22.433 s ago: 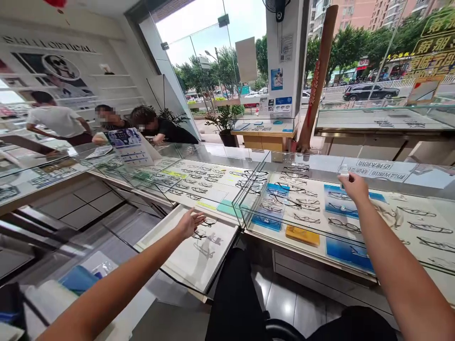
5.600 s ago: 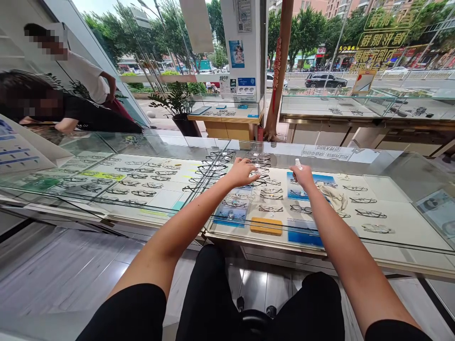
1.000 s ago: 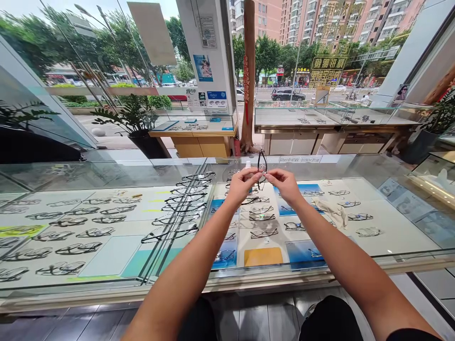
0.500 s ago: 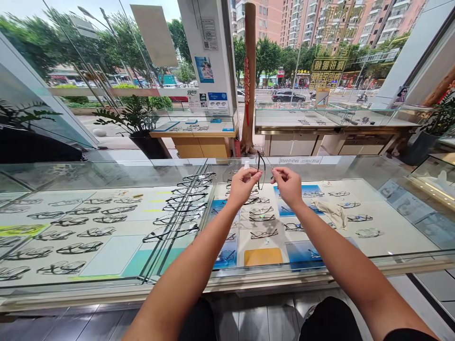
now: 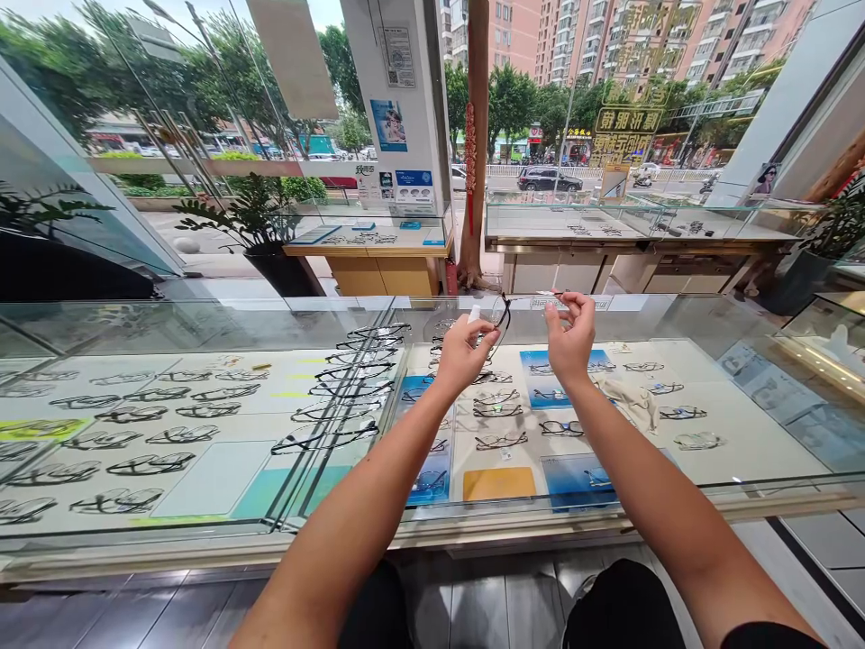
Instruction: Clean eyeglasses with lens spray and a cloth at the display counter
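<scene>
A pair of dark-framed eyeglasses (image 5: 505, 314) is held up above the glass counter. My left hand (image 5: 463, 356) is closed on one side of its frame. A small white cap or bottle top (image 5: 474, 313) sticks up at the fingers of that hand; its lower part is hidden. My right hand (image 5: 571, 338) is raised to the right, fingers curled at the end of a thin temple arm that stretches out from the frame. A crumpled beige cloth (image 5: 628, 404) lies on the counter beyond my right forearm.
The glass display counter (image 5: 432, 527) spans the width before me, with several rows of eyeglasses (image 5: 150, 463) on its left. A stack of frames (image 5: 351, 388) stands mid-left. A yellow pad (image 5: 498, 484) lies near the front edge. Farther back are a wooden post (image 5: 477, 135) and a potted plant (image 5: 253, 221).
My right hand has moved right and slightly up, away from my left hand. The eyeglasses have turned, so the temple now points right. The white top has tilted.
</scene>
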Demonstrator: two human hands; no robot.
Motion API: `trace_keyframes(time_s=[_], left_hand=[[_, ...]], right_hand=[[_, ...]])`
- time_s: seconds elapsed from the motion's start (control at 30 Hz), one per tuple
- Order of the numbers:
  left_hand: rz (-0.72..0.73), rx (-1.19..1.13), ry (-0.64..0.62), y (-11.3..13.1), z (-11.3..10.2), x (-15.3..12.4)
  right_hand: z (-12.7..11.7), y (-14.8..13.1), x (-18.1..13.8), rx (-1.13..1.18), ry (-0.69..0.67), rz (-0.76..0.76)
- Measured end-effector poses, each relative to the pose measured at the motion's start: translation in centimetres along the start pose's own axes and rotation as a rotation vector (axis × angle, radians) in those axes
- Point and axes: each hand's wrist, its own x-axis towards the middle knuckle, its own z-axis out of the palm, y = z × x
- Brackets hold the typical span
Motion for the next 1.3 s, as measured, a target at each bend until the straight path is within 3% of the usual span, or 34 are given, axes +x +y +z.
trace_keyframes(time_s=[0.2,0.47,0.97,1.3], left_hand=[[-0.025,-0.022,-0.008,0.1,-0.1,0.3],[-0.104,-0.134,-0.045,0.5,0.4,0.1],[-0.103,-0.156,-0.047,0.7,0.7,0.0],[-0.178,-0.242,0.091,0.3,0.2,0.6]], right_hand=[[-0.2,-0.8,-0.3,0.024,-0.012,-0.039],[0.8,0.6,-1.5,-0.094,-0.172,-0.129],[0.6,1.0,-1.4,-0.186,-0.169,-0.201],[0.4,1.4,-1.0,-0.303,-0.165,-0.283]])
